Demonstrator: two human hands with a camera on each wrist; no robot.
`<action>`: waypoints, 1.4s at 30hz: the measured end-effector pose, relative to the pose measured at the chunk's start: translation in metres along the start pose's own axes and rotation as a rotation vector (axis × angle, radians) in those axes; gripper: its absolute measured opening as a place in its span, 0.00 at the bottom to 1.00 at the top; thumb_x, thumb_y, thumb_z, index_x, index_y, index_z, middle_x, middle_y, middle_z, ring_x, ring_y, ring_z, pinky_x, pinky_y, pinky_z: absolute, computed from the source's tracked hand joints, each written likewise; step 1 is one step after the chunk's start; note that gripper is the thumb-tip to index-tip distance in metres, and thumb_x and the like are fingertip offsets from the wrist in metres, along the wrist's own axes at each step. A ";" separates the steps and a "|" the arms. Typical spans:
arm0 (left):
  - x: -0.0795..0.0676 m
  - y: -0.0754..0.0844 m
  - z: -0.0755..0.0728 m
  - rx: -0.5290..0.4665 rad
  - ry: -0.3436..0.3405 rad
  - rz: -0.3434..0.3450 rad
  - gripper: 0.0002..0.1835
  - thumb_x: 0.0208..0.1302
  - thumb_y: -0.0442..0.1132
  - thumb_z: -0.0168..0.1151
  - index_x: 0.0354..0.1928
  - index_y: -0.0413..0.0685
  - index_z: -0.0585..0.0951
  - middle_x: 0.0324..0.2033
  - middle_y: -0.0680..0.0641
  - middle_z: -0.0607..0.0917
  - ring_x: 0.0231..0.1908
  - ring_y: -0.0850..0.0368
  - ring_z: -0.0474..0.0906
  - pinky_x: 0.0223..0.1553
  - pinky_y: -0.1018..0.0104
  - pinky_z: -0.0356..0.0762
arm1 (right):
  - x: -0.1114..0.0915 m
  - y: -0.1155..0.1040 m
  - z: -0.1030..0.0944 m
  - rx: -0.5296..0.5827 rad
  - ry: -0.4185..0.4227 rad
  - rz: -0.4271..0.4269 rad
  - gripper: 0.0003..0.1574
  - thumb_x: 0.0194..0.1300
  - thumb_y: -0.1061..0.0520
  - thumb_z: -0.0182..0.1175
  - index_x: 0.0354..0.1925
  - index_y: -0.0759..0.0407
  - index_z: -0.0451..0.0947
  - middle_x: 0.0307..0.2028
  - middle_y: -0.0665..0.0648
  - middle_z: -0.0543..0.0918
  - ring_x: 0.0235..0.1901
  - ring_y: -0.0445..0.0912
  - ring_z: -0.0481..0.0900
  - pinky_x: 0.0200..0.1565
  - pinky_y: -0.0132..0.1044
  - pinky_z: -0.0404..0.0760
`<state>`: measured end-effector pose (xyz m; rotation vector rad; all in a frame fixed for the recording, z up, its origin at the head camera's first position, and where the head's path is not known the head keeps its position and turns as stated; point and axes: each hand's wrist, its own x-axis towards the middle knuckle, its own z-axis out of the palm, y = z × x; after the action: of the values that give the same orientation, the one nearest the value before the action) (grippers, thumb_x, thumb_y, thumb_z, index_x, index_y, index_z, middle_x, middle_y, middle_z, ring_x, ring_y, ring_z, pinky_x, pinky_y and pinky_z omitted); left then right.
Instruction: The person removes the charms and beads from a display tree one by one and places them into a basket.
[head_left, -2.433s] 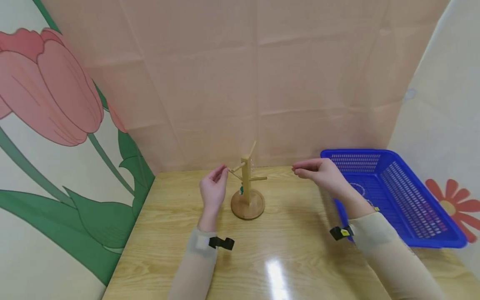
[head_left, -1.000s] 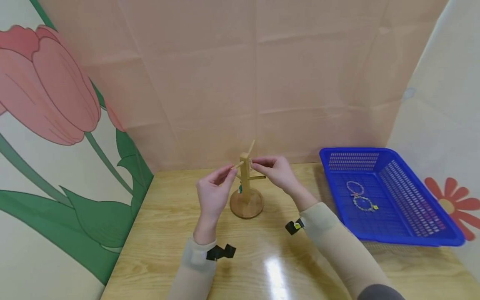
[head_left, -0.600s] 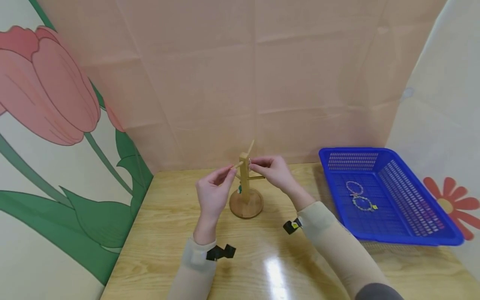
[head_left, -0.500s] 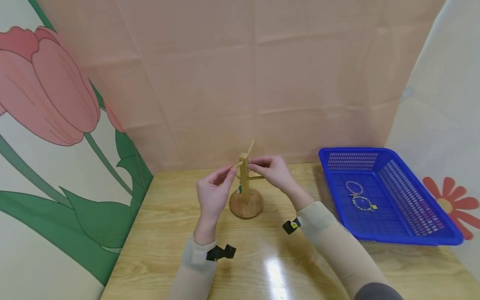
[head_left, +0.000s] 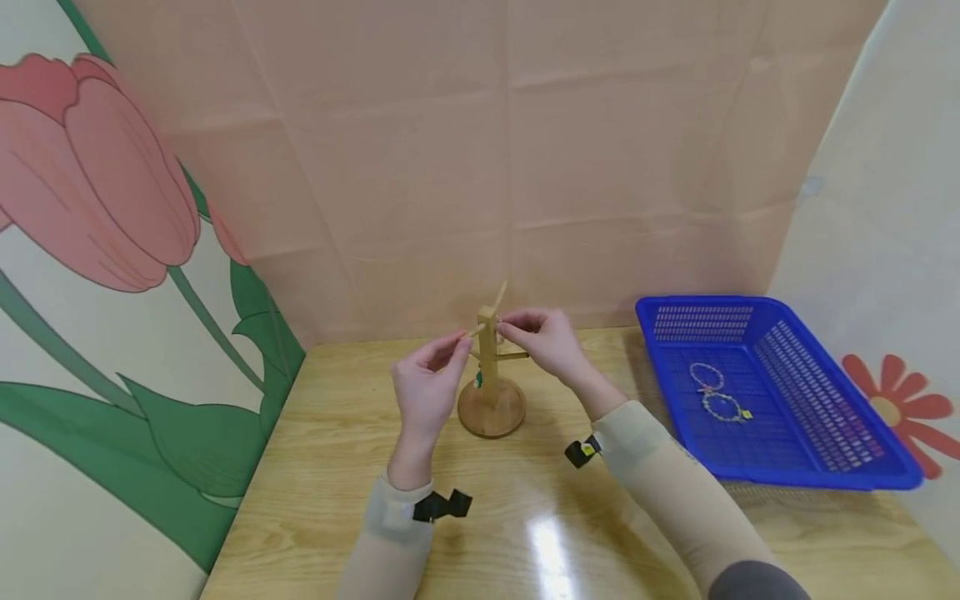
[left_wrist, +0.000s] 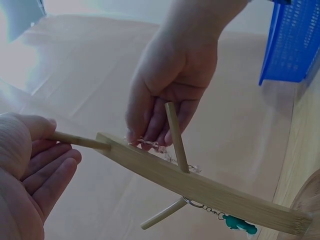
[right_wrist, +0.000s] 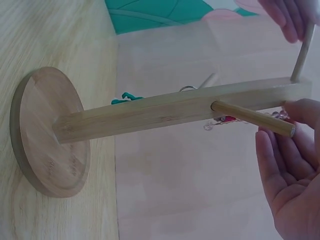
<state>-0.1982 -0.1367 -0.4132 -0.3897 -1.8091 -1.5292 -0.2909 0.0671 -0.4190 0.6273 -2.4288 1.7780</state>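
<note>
A wooden stand (head_left: 490, 371) with a round base and several pegs stands on the table. My left hand (head_left: 427, 383) pinches the tip of its upper left peg (left_wrist: 80, 141) between thumb and fingers. On the post's other side, my right hand (head_left: 551, 346) pinches a clear and pinkish beaded bracelet (left_wrist: 162, 149), which lies along the post below the back peg in the head view. Part of the bracelet is hidden by the fingers and post. A keychain with a green figure (left_wrist: 240, 223) hangs by its ring from a lower peg (left_wrist: 162, 214).
At the right sits a blue plastic basket (head_left: 817, 481) with perforated sides. Inside lie a pinkish bracelet (head_left: 707, 377) and a bracelet with a yellow charm (head_left: 723, 407). A pinkish cloth backdrop (head_left: 420, 208) rises behind the wooden table (head_left: 315, 467).
My right hand has come left from beside the basket to the bracelet at the stand. My left hand has moved slightly right onto the peg. Over the last half second both hands barely move.
</note>
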 end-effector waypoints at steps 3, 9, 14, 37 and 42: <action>0.000 0.000 0.000 0.004 0.003 0.001 0.07 0.70 0.36 0.75 0.45 0.40 0.93 0.37 0.46 0.93 0.35 0.52 0.92 0.39 0.65 0.91 | 0.001 0.000 0.001 -0.014 0.019 -0.017 0.13 0.74 0.48 0.72 0.47 0.56 0.92 0.40 0.57 0.93 0.39 0.53 0.88 0.33 0.34 0.84; 0.000 0.000 0.001 0.002 0.012 -0.004 0.07 0.69 0.34 0.76 0.44 0.39 0.93 0.37 0.44 0.93 0.35 0.49 0.92 0.39 0.67 0.90 | 0.004 -0.002 0.002 -0.047 0.063 -0.064 0.11 0.73 0.52 0.72 0.45 0.59 0.92 0.37 0.55 0.92 0.36 0.48 0.87 0.33 0.32 0.84; 0.000 0.001 0.001 0.010 0.013 -0.001 0.07 0.69 0.35 0.76 0.44 0.39 0.93 0.38 0.44 0.93 0.35 0.51 0.92 0.39 0.64 0.91 | 0.005 -0.004 0.001 -0.035 0.108 -0.080 0.10 0.73 0.54 0.72 0.44 0.60 0.92 0.37 0.55 0.92 0.35 0.49 0.88 0.33 0.30 0.85; 0.005 0.036 0.005 0.056 0.031 -0.013 0.03 0.65 0.22 0.73 0.40 0.27 0.89 0.35 0.34 0.92 0.33 0.39 0.91 0.41 0.65 0.91 | 0.016 -0.012 -0.007 0.003 0.208 -0.071 0.14 0.73 0.53 0.72 0.47 0.64 0.89 0.39 0.59 0.91 0.36 0.47 0.85 0.36 0.28 0.84; 0.005 0.041 0.004 0.074 0.036 0.004 0.03 0.66 0.23 0.73 0.40 0.27 0.89 0.35 0.35 0.92 0.33 0.40 0.91 0.40 0.62 0.91 | 0.017 -0.012 -0.007 0.013 0.236 -0.068 0.15 0.74 0.52 0.71 0.48 0.63 0.89 0.38 0.58 0.90 0.36 0.45 0.85 0.36 0.27 0.83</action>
<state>-0.1764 -0.1237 -0.3805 -0.3276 -1.8297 -1.4534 -0.3030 0.0659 -0.4009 0.4654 -2.2163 1.7335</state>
